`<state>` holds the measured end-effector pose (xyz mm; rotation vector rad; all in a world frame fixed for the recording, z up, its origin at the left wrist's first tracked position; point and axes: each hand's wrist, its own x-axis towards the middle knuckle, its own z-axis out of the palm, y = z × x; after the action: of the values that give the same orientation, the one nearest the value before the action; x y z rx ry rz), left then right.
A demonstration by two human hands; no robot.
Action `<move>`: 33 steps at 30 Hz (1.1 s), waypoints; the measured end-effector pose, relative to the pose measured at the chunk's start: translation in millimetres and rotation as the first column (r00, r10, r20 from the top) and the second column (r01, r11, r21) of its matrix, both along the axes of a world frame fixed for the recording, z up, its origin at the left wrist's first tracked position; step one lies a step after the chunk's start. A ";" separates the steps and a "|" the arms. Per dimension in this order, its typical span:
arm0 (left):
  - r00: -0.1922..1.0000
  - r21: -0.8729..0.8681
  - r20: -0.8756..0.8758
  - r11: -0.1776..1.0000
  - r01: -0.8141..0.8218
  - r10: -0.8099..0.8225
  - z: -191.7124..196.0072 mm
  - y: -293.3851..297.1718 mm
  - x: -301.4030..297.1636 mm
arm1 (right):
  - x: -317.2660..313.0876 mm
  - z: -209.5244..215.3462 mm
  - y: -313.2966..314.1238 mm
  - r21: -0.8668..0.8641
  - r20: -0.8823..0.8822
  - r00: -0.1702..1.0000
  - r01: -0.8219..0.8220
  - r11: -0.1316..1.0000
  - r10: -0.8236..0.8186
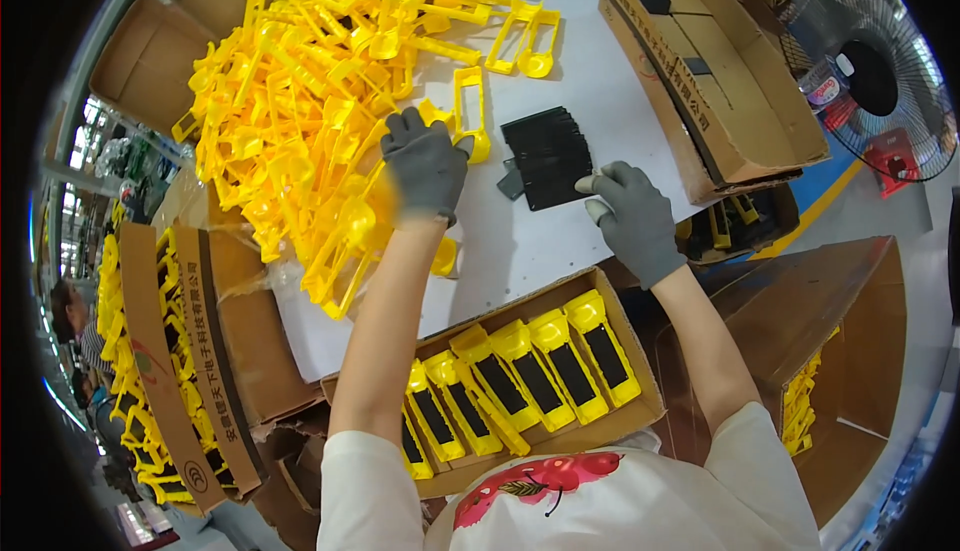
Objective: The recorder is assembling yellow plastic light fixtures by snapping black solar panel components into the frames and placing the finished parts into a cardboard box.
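Note:
My left hand [428,166], in a grey glove, reaches over the right side of a large heap of yellow plastic frames [310,121]. Its fingers are apart, and I see nothing held in them. Just right of its thumb lies a single yellow frame [480,141]. My right hand [635,219], also gloved in grey, is at the right edge of a fanned stack of thin black strips [548,159]. There the thumb and forefinger tips stand a little apart; no strip shows between them. A small dark piece [511,182] sticks out left of the stack.
Nearest my body, a cardboard box [640,391] holds a row of yellow frames with black inserts [563,366]. Another open carton [745,141] stands at the table's right, near a fan [868,76]. More yellow frames fill a carton [190,371] at the left. The white tabletop [600,61] lies between.

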<state>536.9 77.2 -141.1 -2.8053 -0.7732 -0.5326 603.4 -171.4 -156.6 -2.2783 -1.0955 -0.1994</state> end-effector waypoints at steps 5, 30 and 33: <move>0.988 0.035 0.146 0.998 0.043 -0.048 -38.1 4.6 24.1 | 21.6 -16.0 8.1 -0.054 0.014 0.997 -0.078 0.995 0.079; 0.700 -0.822 0.325 -0.177 0.542 0.636 24.5 -93.4 -236.9 | 2.0 7.6 31.7 -0.269 -0.145 0.961 -0.267 0.925 0.236; 0.701 -0.844 0.289 -0.172 0.508 0.652 22.3 -99.8 -244.4 | 15.6 -1.9 32.5 -0.125 -0.217 0.958 -0.217 0.968 0.186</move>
<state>292.5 -22.6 -118.8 -3.5382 -2.7810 -1.8487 619.0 -138.9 -158.6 -2.2347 -1.2583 0.2004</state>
